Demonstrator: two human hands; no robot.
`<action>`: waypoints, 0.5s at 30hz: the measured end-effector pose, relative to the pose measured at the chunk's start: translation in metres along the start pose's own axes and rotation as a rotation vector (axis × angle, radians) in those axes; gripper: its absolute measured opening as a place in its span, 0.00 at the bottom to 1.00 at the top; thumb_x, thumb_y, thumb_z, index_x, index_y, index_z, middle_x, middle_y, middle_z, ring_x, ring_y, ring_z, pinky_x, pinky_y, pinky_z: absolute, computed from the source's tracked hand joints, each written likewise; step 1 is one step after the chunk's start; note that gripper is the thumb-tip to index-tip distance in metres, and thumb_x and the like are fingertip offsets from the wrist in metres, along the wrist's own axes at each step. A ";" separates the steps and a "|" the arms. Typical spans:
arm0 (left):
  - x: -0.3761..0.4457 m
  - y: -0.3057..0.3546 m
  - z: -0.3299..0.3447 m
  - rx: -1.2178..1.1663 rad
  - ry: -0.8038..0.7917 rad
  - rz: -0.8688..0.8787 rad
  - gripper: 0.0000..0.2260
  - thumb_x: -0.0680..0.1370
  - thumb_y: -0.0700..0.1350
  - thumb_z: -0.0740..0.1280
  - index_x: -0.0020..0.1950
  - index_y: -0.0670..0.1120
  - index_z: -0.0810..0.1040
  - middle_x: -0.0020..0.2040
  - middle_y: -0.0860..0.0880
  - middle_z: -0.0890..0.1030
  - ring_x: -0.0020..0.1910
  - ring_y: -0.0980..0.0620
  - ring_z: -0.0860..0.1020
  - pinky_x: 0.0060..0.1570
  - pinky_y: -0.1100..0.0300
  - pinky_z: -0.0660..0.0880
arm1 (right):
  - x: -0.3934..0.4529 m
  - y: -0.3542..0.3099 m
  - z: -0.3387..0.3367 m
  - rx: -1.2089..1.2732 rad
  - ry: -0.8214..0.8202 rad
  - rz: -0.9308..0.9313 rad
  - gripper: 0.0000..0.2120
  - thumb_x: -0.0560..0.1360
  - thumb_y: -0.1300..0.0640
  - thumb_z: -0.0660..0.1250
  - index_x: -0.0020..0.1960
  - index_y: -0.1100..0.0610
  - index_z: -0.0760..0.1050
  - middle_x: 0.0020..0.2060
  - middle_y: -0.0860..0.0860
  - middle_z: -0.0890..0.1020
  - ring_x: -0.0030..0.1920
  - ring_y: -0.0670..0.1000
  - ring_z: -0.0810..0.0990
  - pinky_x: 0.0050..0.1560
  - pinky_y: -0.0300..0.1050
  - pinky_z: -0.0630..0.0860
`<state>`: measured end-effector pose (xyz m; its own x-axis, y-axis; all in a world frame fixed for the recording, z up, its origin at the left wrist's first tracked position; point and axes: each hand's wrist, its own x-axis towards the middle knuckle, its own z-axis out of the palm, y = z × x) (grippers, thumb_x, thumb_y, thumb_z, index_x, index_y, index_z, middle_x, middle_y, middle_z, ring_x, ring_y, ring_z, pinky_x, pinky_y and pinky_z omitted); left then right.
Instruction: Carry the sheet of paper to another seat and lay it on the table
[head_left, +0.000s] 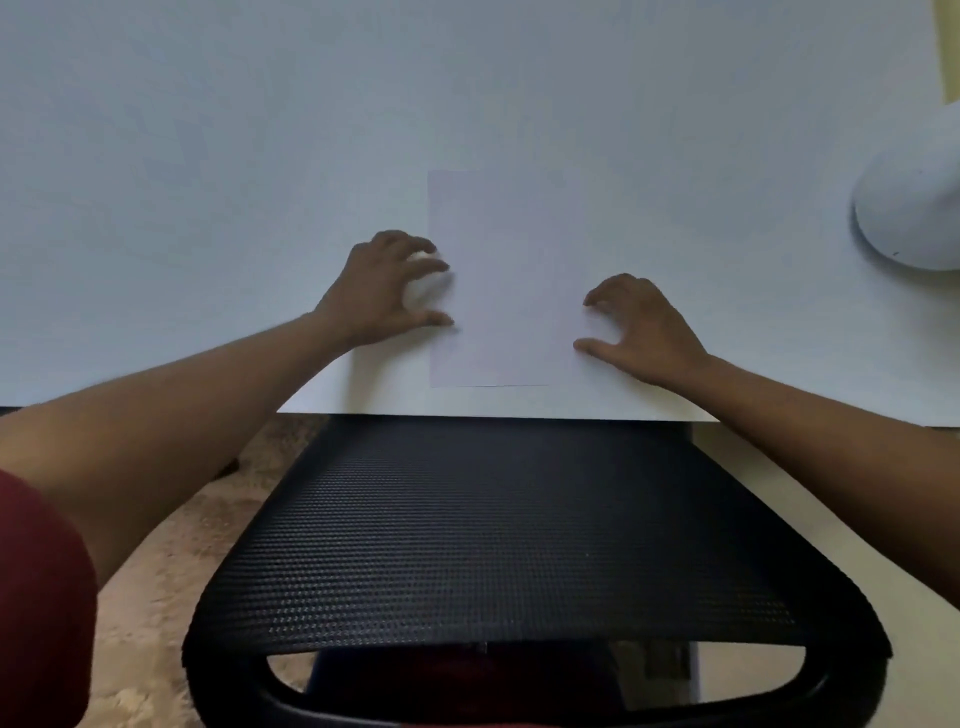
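A white sheet of paper (501, 280) lies flat on the white table (208, 182), its long side running away from me, close to the near edge. My left hand (387, 288) rests at the sheet's left edge with fingers spread and fingertips touching the paper. My right hand (641, 327) rests at the right edge, fingers curled apart, fingertips on or at the paper's border. Neither hand grips the sheet.
A black mesh chair back (493, 530) stands between me and the table, pushed up to the near edge. A white rounded object (914, 202) sits on the table at the far right. Beige carpet (156, 597) shows at lower left.
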<state>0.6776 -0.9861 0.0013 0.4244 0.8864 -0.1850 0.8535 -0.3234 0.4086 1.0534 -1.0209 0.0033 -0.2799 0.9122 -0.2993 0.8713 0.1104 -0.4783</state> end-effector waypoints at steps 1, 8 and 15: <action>-0.004 0.000 0.002 0.075 -0.038 0.057 0.42 0.71 0.79 0.63 0.75 0.53 0.79 0.77 0.49 0.76 0.78 0.39 0.69 0.73 0.37 0.68 | -0.002 0.002 0.000 -0.080 -0.055 -0.060 0.29 0.74 0.42 0.79 0.71 0.50 0.77 0.71 0.50 0.78 0.69 0.56 0.75 0.69 0.56 0.74; -0.004 -0.007 0.008 0.223 -0.145 0.057 0.53 0.68 0.84 0.55 0.86 0.54 0.64 0.88 0.51 0.59 0.87 0.41 0.56 0.81 0.36 0.55 | 0.008 -0.001 0.002 -0.250 -0.164 -0.134 0.41 0.75 0.34 0.74 0.83 0.45 0.67 0.85 0.47 0.64 0.83 0.60 0.59 0.79 0.64 0.59; 0.016 -0.019 -0.004 0.227 -0.159 0.078 0.52 0.69 0.84 0.60 0.86 0.57 0.63 0.88 0.50 0.57 0.87 0.44 0.55 0.78 0.34 0.55 | 0.024 -0.006 -0.001 -0.242 -0.156 -0.092 0.41 0.75 0.35 0.75 0.83 0.45 0.66 0.85 0.46 0.62 0.83 0.59 0.59 0.80 0.62 0.59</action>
<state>0.6667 -0.9646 -0.0063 0.5180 0.7989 -0.3057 0.8548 -0.4700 0.2201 1.0420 -0.9993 -0.0005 -0.4040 0.8245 -0.3962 0.9050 0.2973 -0.3043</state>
